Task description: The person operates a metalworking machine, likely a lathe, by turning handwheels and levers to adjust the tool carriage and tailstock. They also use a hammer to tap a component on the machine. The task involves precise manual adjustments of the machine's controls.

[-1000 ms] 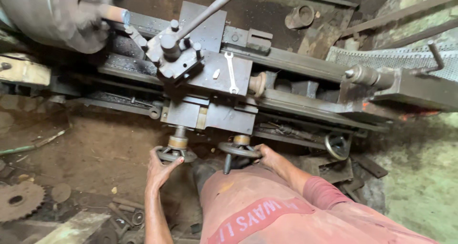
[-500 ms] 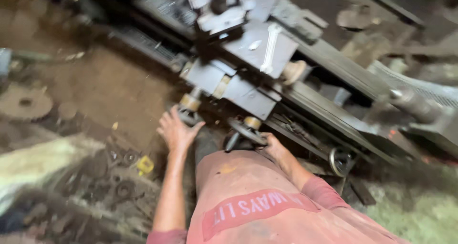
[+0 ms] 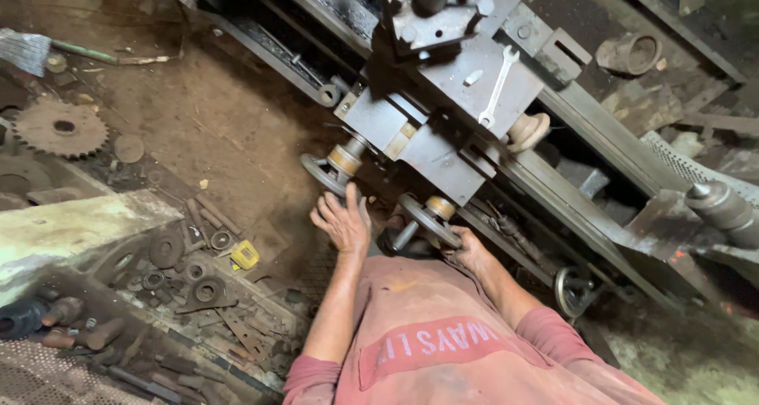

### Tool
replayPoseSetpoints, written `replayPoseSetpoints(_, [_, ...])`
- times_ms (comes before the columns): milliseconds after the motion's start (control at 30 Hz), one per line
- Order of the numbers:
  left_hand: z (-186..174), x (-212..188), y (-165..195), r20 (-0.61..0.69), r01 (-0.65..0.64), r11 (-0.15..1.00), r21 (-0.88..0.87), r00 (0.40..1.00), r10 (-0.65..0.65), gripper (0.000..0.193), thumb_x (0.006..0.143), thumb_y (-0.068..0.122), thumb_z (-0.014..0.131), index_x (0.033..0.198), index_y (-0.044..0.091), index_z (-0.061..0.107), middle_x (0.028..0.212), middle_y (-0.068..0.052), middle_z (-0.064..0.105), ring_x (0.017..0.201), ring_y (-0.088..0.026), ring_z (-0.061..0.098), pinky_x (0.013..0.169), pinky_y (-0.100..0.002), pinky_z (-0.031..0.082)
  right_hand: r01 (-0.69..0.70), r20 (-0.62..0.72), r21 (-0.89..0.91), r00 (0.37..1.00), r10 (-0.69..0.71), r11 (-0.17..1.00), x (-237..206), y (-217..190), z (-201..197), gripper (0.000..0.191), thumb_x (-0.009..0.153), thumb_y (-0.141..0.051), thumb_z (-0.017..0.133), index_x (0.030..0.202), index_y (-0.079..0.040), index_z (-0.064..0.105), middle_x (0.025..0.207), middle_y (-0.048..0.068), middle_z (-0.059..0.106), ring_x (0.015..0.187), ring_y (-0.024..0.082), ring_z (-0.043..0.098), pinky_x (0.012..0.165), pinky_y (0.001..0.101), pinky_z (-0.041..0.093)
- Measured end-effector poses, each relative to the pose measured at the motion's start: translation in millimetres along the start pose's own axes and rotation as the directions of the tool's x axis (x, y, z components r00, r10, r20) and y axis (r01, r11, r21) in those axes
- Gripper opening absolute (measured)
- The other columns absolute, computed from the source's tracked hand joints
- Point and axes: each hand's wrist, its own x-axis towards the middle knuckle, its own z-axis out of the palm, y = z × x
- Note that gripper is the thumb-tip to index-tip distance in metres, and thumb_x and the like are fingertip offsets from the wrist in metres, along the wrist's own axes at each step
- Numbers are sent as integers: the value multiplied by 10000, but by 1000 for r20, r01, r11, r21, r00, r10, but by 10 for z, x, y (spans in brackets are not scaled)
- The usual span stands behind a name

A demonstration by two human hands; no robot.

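**Two hands at the handwheels of a worn lathe**

The left hand (image 3: 344,221) lies with fingers spread and loose against the lower rim of the left handwheel (image 3: 322,173), a dark, round metal wheel on a short shaft with a brass-coloured collar behind it. The grip here is apart: the palm and fingertips touch the wheel but do not close round it.

The right hand (image 3: 468,251) sits just below the right handwheel (image 3: 429,219), a like dark wheel with its own brass collar and a stubby crank handle pointing down to the left. Its fingers curl toward the rim; whether they clamp the wheel I cannot tell, for the wheel hides them.

Both wheels stick out of the grey, oil-stained carriage apron (image 3: 411,148) at the front of the lathe, near the middle of the view. A silver spanner (image 3: 496,88) lies flat on the carriage above, beside a pale round knob (image 3: 528,130).

On the earth floor to the left lie a rusty toothed gear (image 3: 59,126), scattered rings and washers, and a small yellow object (image 3: 244,254).
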Motion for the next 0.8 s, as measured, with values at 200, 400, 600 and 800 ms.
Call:
replayPoseSetpoints(200, [-97,-139,88,10,-28,982,-189,1000,30,459,870,182,723,1307,193,582,1207,-279,527,1181,-472,501,1057,-655,360,7,39,-20,999,-7,1000,-21,5,30,168,927,-232,531,870,-99,616,661,78,566,498,193,473,414,306,351])
replayPoseSetpoints(400, [-220,-160,-127,233,151,861,-486,972,-39,363,801,181,706,1072,13,532,1099,-252,550,1131,-443,523,1070,-572,392,35,-126,-17,991,-37,999,-1,7,103,247,976,-237,494,1057,-71,658,880,123,690,728,243,641,625,362,530])
replayPoseSetpoints(600, [-49,-114,-396,363,188,842,-506,932,11,939,825,284,762,1460,-192,260,1363,-421,434,1275,-550,395,1090,-567,318,44,-99,-83,994,-52,996,64,-6,104,299,945,-314,572,1109,-90,679,1029,132,707,891,284,640,781,482,529])
replayPoseSetpoints(800, [-342,617,-985,321,338,363,-869,941,-107,774,983,330,647,1591,76,241,1580,-289,339,1460,-448,368,1208,-501,301,173,-425,-71,886,-186,982,-61,89,236,564,979,-559,640,1211,-51,560,1256,255,541,1102,469,453,991,665,393])
